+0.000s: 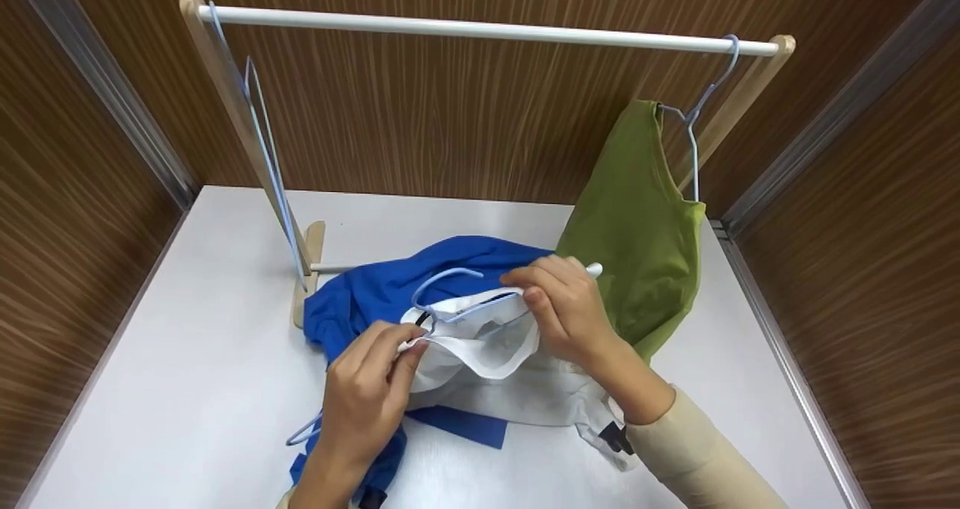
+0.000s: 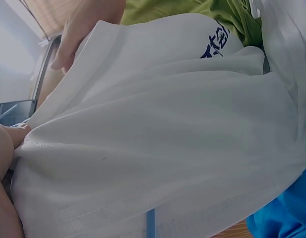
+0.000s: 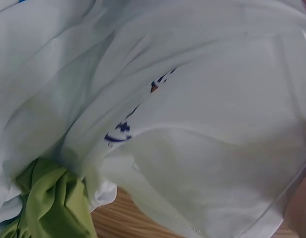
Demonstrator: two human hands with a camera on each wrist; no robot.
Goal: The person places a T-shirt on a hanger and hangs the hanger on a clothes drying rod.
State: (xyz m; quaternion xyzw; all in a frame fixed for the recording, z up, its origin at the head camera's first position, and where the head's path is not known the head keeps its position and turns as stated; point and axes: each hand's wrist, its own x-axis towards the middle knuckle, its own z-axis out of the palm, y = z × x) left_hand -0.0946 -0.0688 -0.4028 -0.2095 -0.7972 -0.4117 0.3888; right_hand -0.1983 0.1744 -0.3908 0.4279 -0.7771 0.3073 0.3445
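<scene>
A white shirt [image 1: 510, 374] lies over a blue shirt [image 1: 390, 288] on the white table [image 1: 187, 359]. A light blue wire hanger [image 1: 450, 299] sticks out of the white shirt's neck opening. My left hand [image 1: 371, 389] pinches the collar edge at the left side of the opening. My right hand [image 1: 559, 306] pinches the collar and the hanger's shoulder at the right side. In the left wrist view the white shirt [image 2: 157, 139] fills the frame, with fingertips [image 2: 4, 144] at its left edge. The right wrist view shows the white shirt [image 3: 192, 124] with dark printed marks.
A wooden clothes rack with a white rail [image 1: 480, 29] stands at the back of the table. A green shirt [image 1: 637, 224] hangs on a hanger at its right end. An empty wire hanger [image 1: 262, 142] hangs at its left end. Wood-panel walls close in on three sides.
</scene>
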